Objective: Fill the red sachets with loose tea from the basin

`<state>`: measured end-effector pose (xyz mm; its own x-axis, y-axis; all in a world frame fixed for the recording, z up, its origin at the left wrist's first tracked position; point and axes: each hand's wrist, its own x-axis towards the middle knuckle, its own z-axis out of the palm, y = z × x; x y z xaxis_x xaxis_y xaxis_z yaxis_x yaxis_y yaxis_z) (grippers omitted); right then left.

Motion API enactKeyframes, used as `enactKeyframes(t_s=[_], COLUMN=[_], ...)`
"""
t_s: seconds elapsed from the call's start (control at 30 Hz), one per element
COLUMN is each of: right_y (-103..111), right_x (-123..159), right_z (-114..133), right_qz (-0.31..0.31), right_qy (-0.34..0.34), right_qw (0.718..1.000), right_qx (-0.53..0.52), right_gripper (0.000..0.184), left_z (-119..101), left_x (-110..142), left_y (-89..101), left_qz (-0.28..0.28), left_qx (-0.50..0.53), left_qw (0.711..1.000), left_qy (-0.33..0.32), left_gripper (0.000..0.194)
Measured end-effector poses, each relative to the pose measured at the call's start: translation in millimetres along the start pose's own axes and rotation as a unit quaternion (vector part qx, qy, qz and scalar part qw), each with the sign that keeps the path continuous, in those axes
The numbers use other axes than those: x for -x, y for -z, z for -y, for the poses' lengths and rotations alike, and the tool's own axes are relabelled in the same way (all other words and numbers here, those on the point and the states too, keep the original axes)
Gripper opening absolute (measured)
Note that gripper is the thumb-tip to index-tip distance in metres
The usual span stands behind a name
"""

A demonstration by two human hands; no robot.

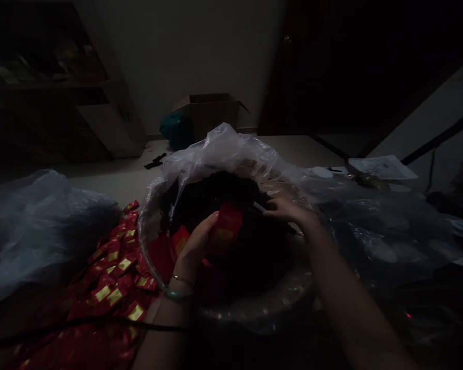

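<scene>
My left hand (pixel 198 239) is closed around a small red packet (pixel 227 226) with a faint gold mark. It is held upright over a basin lined with clear plastic (pixel 254 311). Dark, loose material that looks like dry tea leaves (pixel 224 187) fills the basin. More red packets (pixel 162 257) lie inside at its left side, beside my left wrist. My right hand (pixel 287 209) pinches a small tool with a pale end (pixel 259 207) over the dark heap, just right of the packet. Dim light hides the tool's full shape.
A pile of red packets with gold labels (pixel 113 272) spreads left of the basin, by a large plastic bag (pixel 42 231). Clear plastic sheeting (pixel 378 231) lies right. Behind are an open cardboard box (pixel 214 113) and a teal bag (pixel 176 131). A dark cord (pixel 88 322) crosses the lower left.
</scene>
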<state>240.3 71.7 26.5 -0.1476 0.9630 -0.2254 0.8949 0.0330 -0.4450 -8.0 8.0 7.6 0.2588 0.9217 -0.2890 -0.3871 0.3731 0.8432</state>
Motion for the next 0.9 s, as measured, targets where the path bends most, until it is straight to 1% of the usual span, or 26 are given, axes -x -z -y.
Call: enactKeyframes(t_s=[0.03, 0.07, 0.1, 0.13, 0.2, 0.23, 0.27, 0.3, 0.37, 0.43, 0.5, 0.63, 0.8, 0.83, 0.9], right_y=[0, -2, -4, -8, -19, -26, -32, -38, -46, -49, -49, -45, -45, -45, -45], right_x=[3, 6, 10, 14, 21, 23, 23, 24, 23, 22, 21, 21, 20, 20, 18], right_z=[9, 20, 32, 44, 66, 74, 81, 84, 87, 85, 83, 81, 81, 80, 80], right_qz=[-0.028, -0.069, -0.108, -0.127, -0.111, -0.118, -0.133, -0.154, -0.194, -0.214, -0.211, -0.191, -0.226, -0.222, -0.196], right_qy=[0.021, 0.052, 0.098, 0.145, 0.232, 0.261, 0.275, 0.285, 0.295, 0.302, 0.301, 0.268, 0.246, 0.239, 0.218], right_qw=[0.999, 0.994, 0.982, 0.966, 0.939, 0.928, 0.92, 0.913, 0.902, 0.894, 0.893, 0.899, 0.9, 0.902, 0.903], right_qx=[-0.028, -0.068, -0.121, -0.171, -0.229, -0.239, -0.245, -0.248, -0.25, -0.251, -0.259, -0.29, -0.279, -0.282, -0.315], right_gripper=[0.029, 0.03, 0.033, 0.035, 0.034, 0.031, 0.026, 0.025, 0.032, 0.035, 0.036, 0.038, 0.034, 0.035, 0.039], left_z=[1, 1, 2, 3, 3, 3, 3, 3, 3, 2, 1, -5, -5, -4, -3], left_x=[-1, -2, -2, -2, -1, 0, 1, 2, 3, 4, 4, 10, 14, 13, 11], left_y=[0.1, 0.1, 0.0, -0.2, -0.8, -1.0, -1.3, -1.4, -1.4, -1.4, -2.0, -5.7, -11.5, -11.8, -9.1], left_qz=[0.0, 0.002, 0.007, 0.013, 0.018, 0.017, 0.013, 0.01, 0.012, 0.025, 0.034, 0.032, 0.04, 0.041, 0.041], left_qx=[0.0, 0.0, 0.0, 0.002, 0.007, 0.007, 0.005, -0.001, -0.015, -0.025, -0.029, -0.031, -0.027, -0.025, -0.019], left_qw=[1.0, 1.0, 1.0, 1.0, 1.0, 1.0, 1.0, 1.0, 0.999, 0.999, 0.998, 0.997, 0.996, 0.996, 0.996], left_qy=[0.007, 0.014, 0.019, 0.023, 0.021, 0.019, 0.02, 0.022, 0.031, 0.036, 0.041, 0.057, 0.077, 0.079, 0.081], left_gripper=[0.041, 0.039, 0.038, 0.037, 0.034, 0.032, 0.03, 0.028, 0.028, 0.028, 0.027, 0.025, 0.025, 0.025, 0.028])
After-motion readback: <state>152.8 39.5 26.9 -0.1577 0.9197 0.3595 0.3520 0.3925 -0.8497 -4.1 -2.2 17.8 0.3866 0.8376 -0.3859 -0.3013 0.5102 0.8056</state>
